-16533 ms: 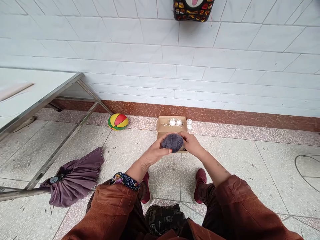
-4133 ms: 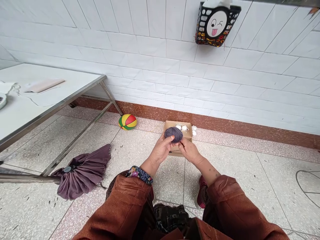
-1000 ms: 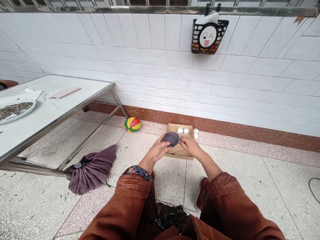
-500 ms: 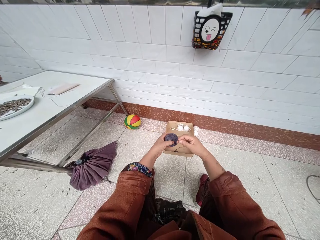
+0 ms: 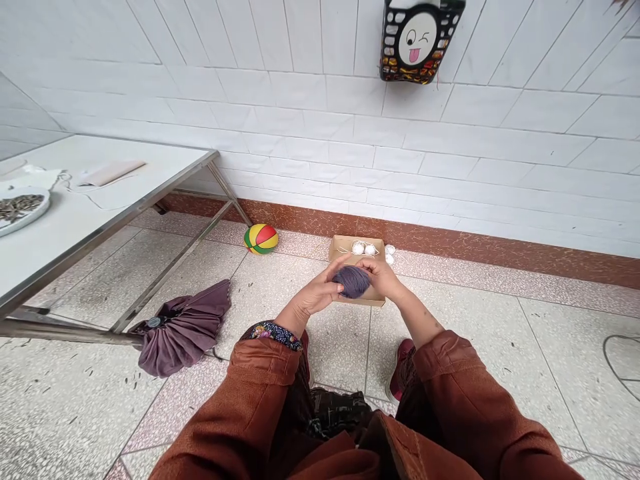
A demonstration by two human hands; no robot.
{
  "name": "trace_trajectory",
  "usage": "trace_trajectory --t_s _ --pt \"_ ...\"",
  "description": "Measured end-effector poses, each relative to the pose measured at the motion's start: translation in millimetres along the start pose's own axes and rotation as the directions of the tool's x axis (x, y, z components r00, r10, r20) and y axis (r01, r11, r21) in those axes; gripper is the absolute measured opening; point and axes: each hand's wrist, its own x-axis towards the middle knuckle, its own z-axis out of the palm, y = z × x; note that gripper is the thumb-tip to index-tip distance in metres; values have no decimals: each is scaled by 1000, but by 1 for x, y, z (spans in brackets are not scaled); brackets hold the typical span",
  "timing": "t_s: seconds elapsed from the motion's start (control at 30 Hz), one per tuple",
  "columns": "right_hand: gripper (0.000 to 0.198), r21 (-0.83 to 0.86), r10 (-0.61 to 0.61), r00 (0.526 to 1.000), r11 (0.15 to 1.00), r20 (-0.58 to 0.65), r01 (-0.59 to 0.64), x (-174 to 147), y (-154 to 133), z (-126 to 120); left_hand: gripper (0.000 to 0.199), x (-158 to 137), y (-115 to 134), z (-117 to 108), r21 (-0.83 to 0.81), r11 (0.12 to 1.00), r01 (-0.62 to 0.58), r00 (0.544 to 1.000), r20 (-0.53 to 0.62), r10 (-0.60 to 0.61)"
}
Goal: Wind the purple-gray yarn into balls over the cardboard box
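Observation:
A ball of dark purple yarn is held up in front of me. My left hand grips its left side, the thumb across the front and the fingers reaching over the top. At the upper right of the ball, my right hand has its fingers bent and pressed together on the yarn; their tips are partly hidden. Behind and below the ball, a shallow cardboard box sits on the floor. White yarn balls lie in its far part, with loose white strands about them.
More white balls lie just right of the box. A colourful ball rests by the wall. At left stand a metal-framed table bearing a plate, and a folded purple umbrella on the floor. A black basket hangs on the wall.
The yarn ball has turned and shifted slightly right, showing a broader side. My left fingers have spread over its top, and my right hand has moved up to its far edge. The view tilts down.

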Motion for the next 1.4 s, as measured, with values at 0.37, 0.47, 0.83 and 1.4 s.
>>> trace_trajectory --t_s 0.37,0.47,0.83,1.4 --pt "22 -138 -112 988 982 106 126 -16 -17 -2 45 14 4 -12 -44 997 -64 879 -476 35" --pt "22 -80 -153 981 983 120 163 -21 -29 -4 49 16 0 -14 91 996 12 847 -531 39" --pt "27 243 -42 999 969 -16 44 -18 -42 -16 100 18 -21 -13 662 737 137 968 -247 42" --pt "16 -207 18 999 978 33 -11 -4 4 5 51 14 -1 -4 69 995 -73 937 -336 92"
